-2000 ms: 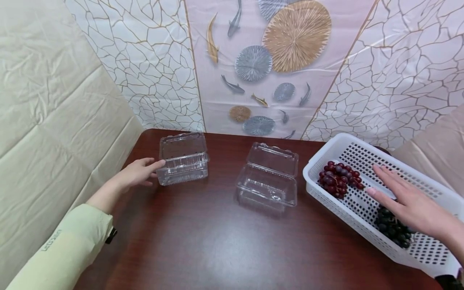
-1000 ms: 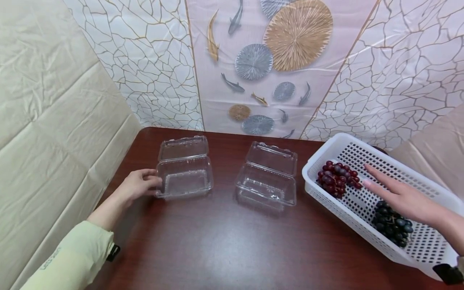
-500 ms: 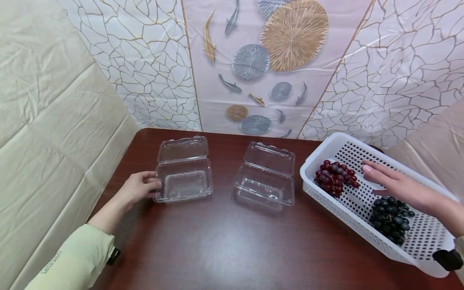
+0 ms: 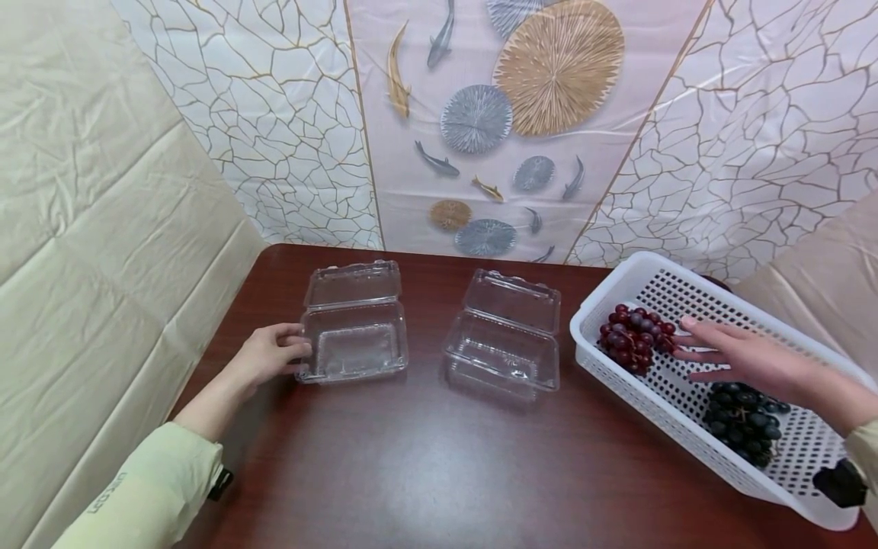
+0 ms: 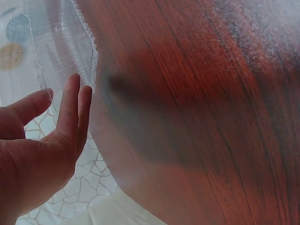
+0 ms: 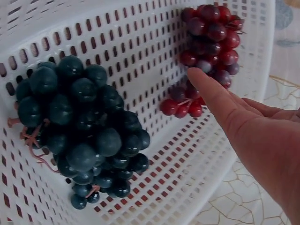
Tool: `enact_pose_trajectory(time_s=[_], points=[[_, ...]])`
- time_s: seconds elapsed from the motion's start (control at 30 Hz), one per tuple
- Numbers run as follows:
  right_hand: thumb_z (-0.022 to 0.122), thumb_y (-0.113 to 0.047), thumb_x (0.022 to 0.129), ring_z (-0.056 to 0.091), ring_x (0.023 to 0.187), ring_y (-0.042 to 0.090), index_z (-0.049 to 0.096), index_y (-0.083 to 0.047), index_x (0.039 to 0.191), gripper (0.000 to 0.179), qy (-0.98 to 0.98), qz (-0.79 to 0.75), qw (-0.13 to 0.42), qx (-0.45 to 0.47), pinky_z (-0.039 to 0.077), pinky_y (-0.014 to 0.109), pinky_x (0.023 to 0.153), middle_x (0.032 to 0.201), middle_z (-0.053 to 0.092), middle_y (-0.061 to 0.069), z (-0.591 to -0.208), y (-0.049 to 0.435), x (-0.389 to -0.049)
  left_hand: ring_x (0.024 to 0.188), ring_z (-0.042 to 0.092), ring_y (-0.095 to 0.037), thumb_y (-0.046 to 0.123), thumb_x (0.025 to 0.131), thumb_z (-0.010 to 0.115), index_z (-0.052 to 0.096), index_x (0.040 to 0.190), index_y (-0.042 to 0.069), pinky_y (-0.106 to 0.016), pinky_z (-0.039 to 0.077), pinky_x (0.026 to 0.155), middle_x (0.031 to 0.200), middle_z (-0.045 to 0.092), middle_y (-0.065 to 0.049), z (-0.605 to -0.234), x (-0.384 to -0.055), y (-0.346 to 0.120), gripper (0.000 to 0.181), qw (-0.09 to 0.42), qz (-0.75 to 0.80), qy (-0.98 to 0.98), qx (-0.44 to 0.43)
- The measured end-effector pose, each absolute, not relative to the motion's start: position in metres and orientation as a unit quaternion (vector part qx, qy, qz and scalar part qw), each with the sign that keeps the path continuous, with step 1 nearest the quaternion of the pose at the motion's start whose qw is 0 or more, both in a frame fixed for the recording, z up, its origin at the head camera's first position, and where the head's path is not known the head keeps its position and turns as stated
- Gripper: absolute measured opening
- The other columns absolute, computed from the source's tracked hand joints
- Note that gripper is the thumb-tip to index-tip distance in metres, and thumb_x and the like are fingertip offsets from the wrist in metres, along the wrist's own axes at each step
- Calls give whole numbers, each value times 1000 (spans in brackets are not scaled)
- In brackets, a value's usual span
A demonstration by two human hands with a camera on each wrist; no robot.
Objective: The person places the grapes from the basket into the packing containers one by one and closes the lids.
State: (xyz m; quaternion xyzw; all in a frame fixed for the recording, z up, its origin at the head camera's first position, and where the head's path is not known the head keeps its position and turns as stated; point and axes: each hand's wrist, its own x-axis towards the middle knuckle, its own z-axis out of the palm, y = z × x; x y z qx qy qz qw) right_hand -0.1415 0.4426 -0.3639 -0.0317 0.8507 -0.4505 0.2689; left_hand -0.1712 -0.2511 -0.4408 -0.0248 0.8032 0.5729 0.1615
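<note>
At the table's left, my left hand (image 4: pixel 270 354) has its fingertips at the left side of a clear plastic clamshell box (image 4: pixel 355 347) with a raised lid. In the left wrist view the fingers (image 5: pixel 69 110) are nearly straight, with the thumb apart from them at the box's edge. My right hand (image 4: pixel 751 358) is over the white perforated basket (image 4: pixel 686 442), fingers extended and holding nothing. Its fingertips are right by a bunch of red grapes (image 4: pixel 629 339). A bunch of black grapes (image 6: pixel 84 126) lies in the basket too, partly under that hand in the head view.
A second clear clamshell box (image 4: pixel 504 343), lid up, stands between the first box and the basket on the dark wooden table (image 4: pixel 411 473). Patterned sheeting (image 4: pixel 288 122) rises behind the table, and beige cloth (image 4: pixel 103 267) closes off the left.
The left box has come down from a tilted, more distant pose and shifted slightly right, my left hand at its side. My right hand has moved left toward the red grapes.
</note>
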Motion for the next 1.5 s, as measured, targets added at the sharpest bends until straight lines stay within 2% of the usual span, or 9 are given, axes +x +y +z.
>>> enact_pose_trajectory(time_s=[0.1, 0.17, 0.23, 0.33, 0.43, 0.63, 0.9, 1.3, 1.5], points=[[18, -42, 119, 71, 122, 24, 4, 21, 160, 76, 852, -434, 290, -34, 60, 50, 107, 160, 23, 47, -368, 442, -143, 102, 73, -20, -3, 107, 59, 33, 153, -22, -36, 69, 85, 135, 57, -42, -441, -172, -250, 56, 164, 568, 806, -24], [18, -42, 119, 65, 129, 43, 3, 22, 159, 77, 851, -429, 300, -37, 55, 58, 110, 160, 22, 47, -369, 441, -145, 105, 73, -23, -2, 107, 59, 34, 153, -21, -36, 69, 86, 137, 57, -43, -441, -173, -250, 56, 165, 564, 809, -24], [18, -43, 119, 57, 135, 54, 1, 22, 159, 78, 849, -427, 309, -37, 53, 61, 111, 161, 20, 46, -370, 438, -146, 106, 74, -24, -2, 107, 59, 35, 153, -21, -36, 69, 86, 137, 56, -43, -441, -173, -249, 55, 165, 561, 811, -23], [20, -43, 119, 49, 141, 56, 1, 22, 159, 78, 843, -434, 317, -31, 58, 54, 109, 161, 19, 48, -373, 434, -148, 106, 73, -25, -3, 107, 60, 35, 152, -22, -37, 69, 86, 136, 56, -43, -441, -173, -248, 55, 163, 562, 811, -19], [23, -44, 119, 47, 142, 56, 0, 20, 160, 79, 836, -440, 327, -19, 60, 51, 107, 161, 18, 48, -376, 430, -151, 107, 73, -26, -3, 106, 60, 35, 152, -23, -38, 69, 86, 136, 57, -44, -441, -173, -247, 55, 163, 562, 811, -14], [28, -47, 118, 44, 144, 57, -2, 21, 160, 85, 821, -453, 347, 12, 58, 54, 110, 161, 17, 49, -383, 425, -157, 112, 72, -31, -4, 106, 60, 34, 153, -22, -37, 69, 87, 138, 56, -43, -442, -176, -246, 57, 167, 561, 811, -11], [34, -49, 117, 46, 143, 57, -2, 22, 159, 90, 817, -447, 362, 36, 58, 53, 109, 159, 26, 49, -392, 422, -162, 111, 72, -30, -4, 106, 60, 34, 153, -22, -37, 69, 87, 137, 57, -43, -441, -177, -247, 57, 169, 561, 810, -8], [37, -50, 116, 47, 143, 55, -3, 23, 158, 93, 802, -464, 372, 59, 57, 53, 111, 158, 27, 50, -397, 422, -172, 107, 72, -26, -4, 107, 59, 34, 152, -22, -35, 69, 86, 135, 56, -42, -442, -176, -247, 55, 166, 569, 805, -5], [41, -49, 115, 47, 142, 55, -1, 29, 154, 96, 821, -435, 368, 49, 59, 52, 109, 161, 16, 50, -394, 417, -175, 105, 73, -25, -3, 107, 60, 34, 153, -22, -36, 69, 86, 136, 57, -44, -441, -175, -247, 56, 166, 570, 805, -7]])
